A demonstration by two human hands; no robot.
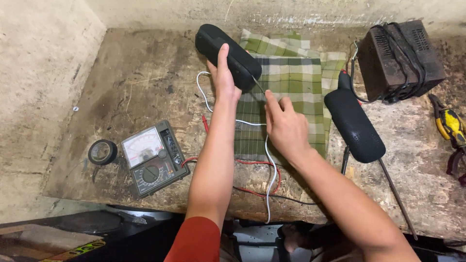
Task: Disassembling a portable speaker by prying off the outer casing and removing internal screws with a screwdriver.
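My left hand [224, 77] grips a black oblong speaker [228, 56] and holds it tilted above the far left corner of a green plaid cloth [291, 82]. My right hand [285, 127] rests over the cloth just right of the speaker, fingers pinched on a thin metal tool whose tip touches the speaker's lower end. A white cable [269, 165] runs from near the speaker under my right hand and off the bench's front edge.
A second black oblong speaker [353, 125] lies right of the cloth. An analogue multimeter [153, 157] with red and black leads [257, 179] and a roll of black tape [102, 152] sit at left. A dark box with wound cord [400, 58], yellow-handled pliers [450, 125] and a thin rod [397, 196] are at right.
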